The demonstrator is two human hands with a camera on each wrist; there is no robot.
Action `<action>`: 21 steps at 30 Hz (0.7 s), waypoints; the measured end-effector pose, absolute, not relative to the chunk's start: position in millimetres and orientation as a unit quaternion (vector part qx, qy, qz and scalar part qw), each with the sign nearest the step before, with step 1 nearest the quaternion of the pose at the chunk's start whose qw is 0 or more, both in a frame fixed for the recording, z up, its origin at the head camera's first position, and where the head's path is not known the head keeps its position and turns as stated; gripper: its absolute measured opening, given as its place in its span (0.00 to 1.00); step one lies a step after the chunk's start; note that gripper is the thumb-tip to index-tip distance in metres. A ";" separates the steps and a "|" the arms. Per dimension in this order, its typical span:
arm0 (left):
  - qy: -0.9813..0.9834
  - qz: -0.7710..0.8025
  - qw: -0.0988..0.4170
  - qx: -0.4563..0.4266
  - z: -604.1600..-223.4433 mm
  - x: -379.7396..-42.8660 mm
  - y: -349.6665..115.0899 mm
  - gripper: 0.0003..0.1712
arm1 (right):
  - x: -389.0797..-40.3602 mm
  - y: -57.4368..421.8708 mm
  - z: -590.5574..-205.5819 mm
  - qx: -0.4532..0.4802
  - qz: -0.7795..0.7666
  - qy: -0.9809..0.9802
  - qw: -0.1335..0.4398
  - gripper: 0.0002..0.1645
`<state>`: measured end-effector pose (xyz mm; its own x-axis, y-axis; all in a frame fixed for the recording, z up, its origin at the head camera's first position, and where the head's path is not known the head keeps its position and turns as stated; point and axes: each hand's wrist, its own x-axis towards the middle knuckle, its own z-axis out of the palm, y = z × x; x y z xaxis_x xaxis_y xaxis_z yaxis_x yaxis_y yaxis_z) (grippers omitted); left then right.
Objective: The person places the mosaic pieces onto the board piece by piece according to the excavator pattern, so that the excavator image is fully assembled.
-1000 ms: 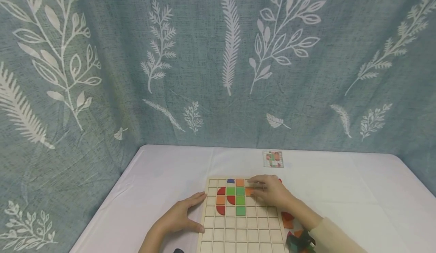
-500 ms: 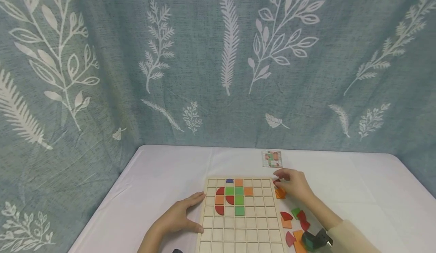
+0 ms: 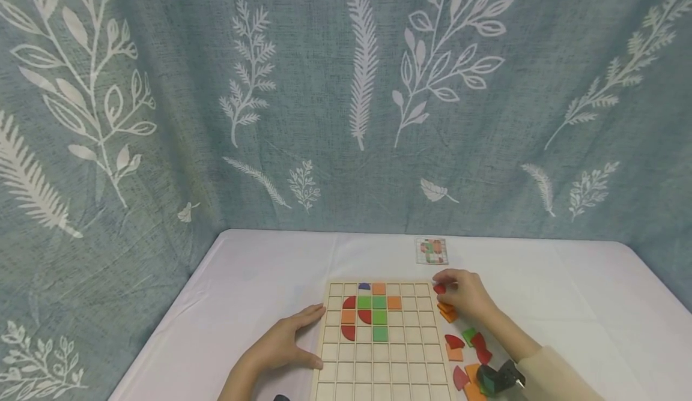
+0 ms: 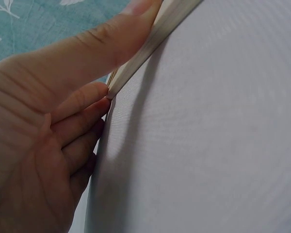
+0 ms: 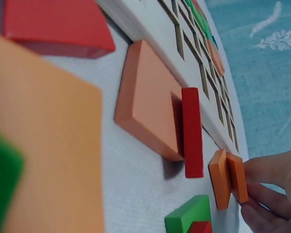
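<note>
risks, near to far: black wrist unit (image 3: 503, 377) by the right cuff overlaps the near loose pile (image 3: 474, 391) in the head view; a low forearm drag could scatter it. red wedge (image 3: 455, 341) overlaps a salmon square (image 3: 455, 354) right beside the board, so a knock could slide it off. left hand (image 3: 283, 342): fingers extended, thumb and fingertips on the left edge of the wooden board (image 3: 400, 371), nothing grasped; too hard a push could shift it and jog seated tiles. orange tiles (image 3: 447, 312) overlap just nearside of the right hand (image 3: 466, 293); its thumb could clip them. that hand has thumb and fingers about a red piece (image 3: 440, 289) just off the board's far right corner; can't tell if pinched or only touched. half a grip on a thin edge would likely slip.

materials: tablecloth (image 3: 584, 305) white, fine weave. pieces look like painted wood: flat, crisp-edged wedges and squares. board pale, raised ribs, square cells. picture card (image 3: 432, 251) flat, beyond it. curtain (image 3: 324, 89) blue-green, woven look, white leaf prints.
</note>
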<state>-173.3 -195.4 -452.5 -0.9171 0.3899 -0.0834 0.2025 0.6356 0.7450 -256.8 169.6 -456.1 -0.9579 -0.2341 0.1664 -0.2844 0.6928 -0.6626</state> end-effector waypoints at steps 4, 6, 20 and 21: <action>0.894 0.398 0.122 0.164 -452.5 -173.4 -196.0 0.57 | -257.4 168.3 -455.1 0.148 0.355 -0.922 0.037 0.14; 0.894 0.399 0.125 0.161 -453.1 -173.6 -196.7 0.57 | -257.6 168.5 -454.7 0.157 0.352 -0.922 0.034 0.14; 0.899 0.392 0.126 0.151 -455.0 -175.4 -195.4 0.57 | -260.1 170.2 -460.2 0.189 0.357 -0.914 0.032 0.15; 0.898 0.393 0.126 0.152 -454.7 -175.3 -195.1 0.57 | -260.4 170.4 -460.9 0.194 0.357 -0.913 0.030 0.15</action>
<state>-175.3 -195.1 -454.7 -0.9221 0.3722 -0.1063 0.1745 0.6448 0.7442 -260.4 170.4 -460.9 -0.9227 -0.3330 0.1943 -0.3764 0.6695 -0.6404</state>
